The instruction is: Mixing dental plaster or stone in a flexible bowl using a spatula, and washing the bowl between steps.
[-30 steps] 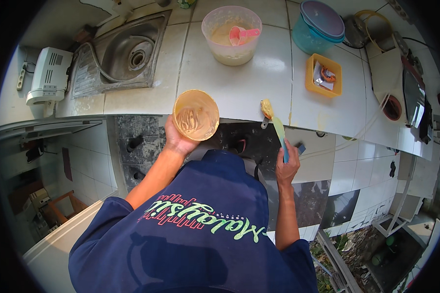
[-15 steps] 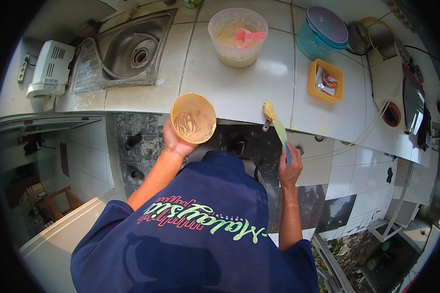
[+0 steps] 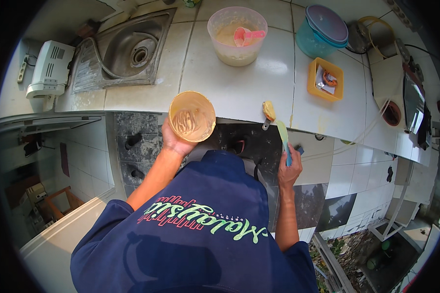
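Note:
My left hand [image 3: 175, 139] is wrapped round a yellow tub [image 3: 192, 117], tilted so its inside shows, with creamy streaks smeared over its bottom and wall. In my right hand [image 3: 290, 168] is a spatula [image 3: 283, 133] with a blue handle and a pale green blade, pointing up toward the counter. Just left of the blade's tip, at the counter's front edge, lies a spoon-like utensil [image 3: 266, 125] with a short metallic handle end. A lump of yellow spread [image 3: 268, 109] sits on it. Blade and lump look slightly apart.
A clear pinkish bowl [image 3: 233, 53] of pale mixture stands farther back with a pink scoop [image 3: 248, 35] in it. To the right are a lidded teal container [image 3: 318, 41] and a small yellow basket [image 3: 338, 92]. A steel sink [image 3: 113, 51] lies left on the white tiled counter [image 3: 239, 93].
The spatula's blade has come away from the yellow lump, shifting slightly right and down. The lump stays by the counter edge. The tub in my left hand has barely moved.

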